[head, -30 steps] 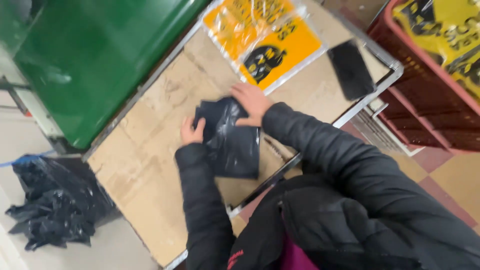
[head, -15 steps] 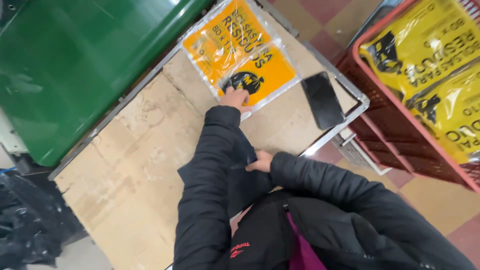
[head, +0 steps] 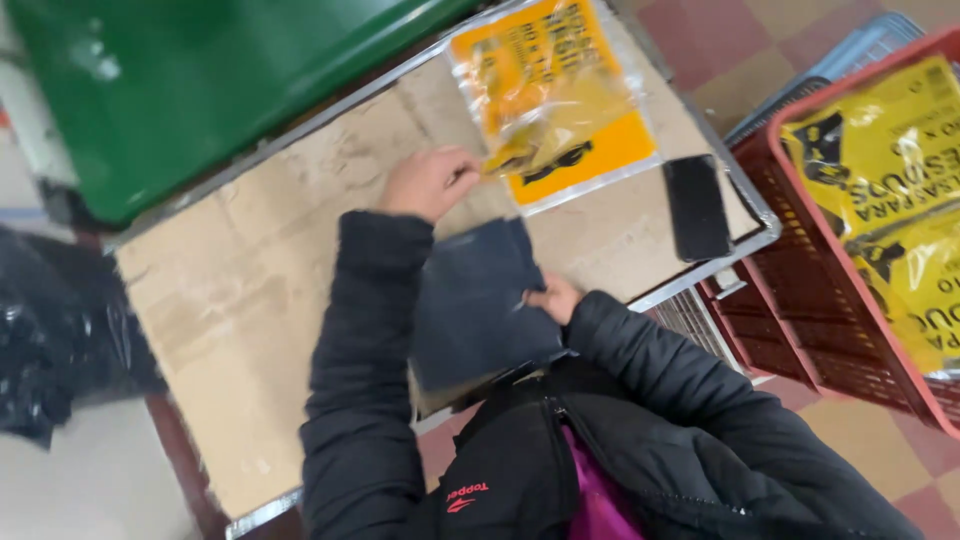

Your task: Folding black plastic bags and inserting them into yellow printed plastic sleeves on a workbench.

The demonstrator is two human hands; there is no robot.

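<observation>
My left hand (head: 430, 182) reaches forward over the cardboard-covered table (head: 240, 290) and pinches the lower left corner of a clear plastic package with an orange and yellow printed sheet (head: 560, 95), lifting that corner. My right hand (head: 556, 298) grips the right edge of a folded black plastic bag (head: 480, 305) that lies flat on the cardboard close to my body. Both arms are in black jacket sleeves.
A black phone (head: 696, 206) lies on the table's right end by the metal rim. A red plastic crate (head: 830, 310) at right holds yellow printed packages (head: 890, 190). A green bin (head: 200, 80) stands behind the table. A crumpled black bag (head: 50, 330) lies at left.
My left hand went from the black bag to the orange package and took its corner. My right hand slid back to the bag's near edge. The camera view shifted.
</observation>
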